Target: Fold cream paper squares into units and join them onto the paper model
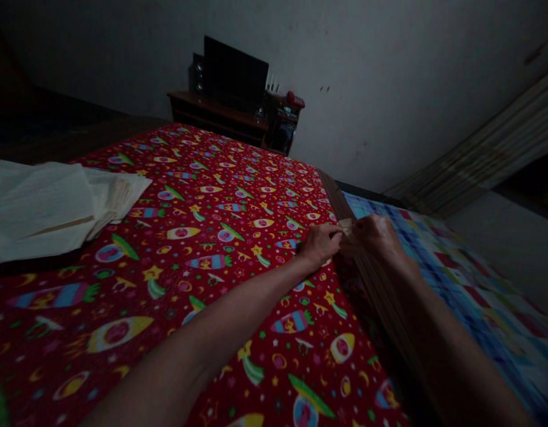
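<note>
My left hand (319, 243) and my right hand (377, 236) meet at the right edge of a red mattress cover (220, 249) printed with rockets and stars. Both hands have their fingers closed in a pinch on a small pale piece (345, 224) at that edge, perhaps cloth or paper. Both forearms stretch out from the bottom of the view. A dark wooden strip (336, 198) runs along the edge under my hands.
Pale folded sheets (47, 207) lie at the left on the red cover. A blue checked cover (456, 279) lies to the right. A low wooden cabinet (220, 115) with a dark screen (235, 74) stands by the far wall. Striped cloth (487, 154) hangs at right.
</note>
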Demonstrator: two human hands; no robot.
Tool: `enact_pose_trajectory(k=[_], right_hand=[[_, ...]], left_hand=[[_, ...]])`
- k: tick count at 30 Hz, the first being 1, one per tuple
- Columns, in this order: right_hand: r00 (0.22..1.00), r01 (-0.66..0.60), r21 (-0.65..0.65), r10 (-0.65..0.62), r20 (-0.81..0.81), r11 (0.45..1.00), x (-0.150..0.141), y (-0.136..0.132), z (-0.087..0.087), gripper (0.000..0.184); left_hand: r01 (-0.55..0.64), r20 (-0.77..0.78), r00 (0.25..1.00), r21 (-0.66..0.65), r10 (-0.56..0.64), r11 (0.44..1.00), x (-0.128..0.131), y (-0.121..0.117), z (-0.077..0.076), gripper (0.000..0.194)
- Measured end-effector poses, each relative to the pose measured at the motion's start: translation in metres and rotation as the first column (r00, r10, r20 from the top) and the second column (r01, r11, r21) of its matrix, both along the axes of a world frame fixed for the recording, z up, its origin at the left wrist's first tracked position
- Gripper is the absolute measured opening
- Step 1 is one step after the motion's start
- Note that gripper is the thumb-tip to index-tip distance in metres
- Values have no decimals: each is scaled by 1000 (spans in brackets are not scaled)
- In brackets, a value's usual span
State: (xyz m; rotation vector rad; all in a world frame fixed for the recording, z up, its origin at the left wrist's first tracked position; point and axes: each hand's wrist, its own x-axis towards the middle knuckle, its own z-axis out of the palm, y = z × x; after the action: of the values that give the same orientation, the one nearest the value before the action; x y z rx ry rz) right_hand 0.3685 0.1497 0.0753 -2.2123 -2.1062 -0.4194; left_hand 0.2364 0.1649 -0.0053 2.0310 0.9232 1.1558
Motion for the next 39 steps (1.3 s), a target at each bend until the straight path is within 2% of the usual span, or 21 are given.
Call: enact_pose_trajectory(k=[3,8,15,18,22,28,33,39], right_hand=[[1000,-8,7,8,-16,1000,2,-2,-1,29],[998,-34,42,36,-52,999,6,-4,-6,30],[997,-43,50,46,-69,998,8,-3,-7,30],[996,-55,46,58,-63,997,13,-2,-8,30],[994,-76,24,77,-71,997,17,-4,-9,31],[997,-57,-14,56,-50,998,8,-10,-5,29],[985,-8,65,19,-169,998,14,-6,1,30],[926,110,19,-95,-366,994,29,-1,3,30]], left_hand=[[-75,-12,997,-71,75,995,-5,10,-6,26],[-66,-80,995,-95,59,993,-5,12,-12,20],[-202,-214,962,-145,169,969,7,2,-5,31],[-257,-274,940,-174,204,950,14,4,-3,28],[-280,-321,923,-181,212,943,19,7,-3,29],[-279,-355,911,-157,210,947,20,3,-3,32],[-286,-354,911,-168,213,943,22,5,-2,29],[-280,-346,915,-168,210,945,23,8,-4,28]])
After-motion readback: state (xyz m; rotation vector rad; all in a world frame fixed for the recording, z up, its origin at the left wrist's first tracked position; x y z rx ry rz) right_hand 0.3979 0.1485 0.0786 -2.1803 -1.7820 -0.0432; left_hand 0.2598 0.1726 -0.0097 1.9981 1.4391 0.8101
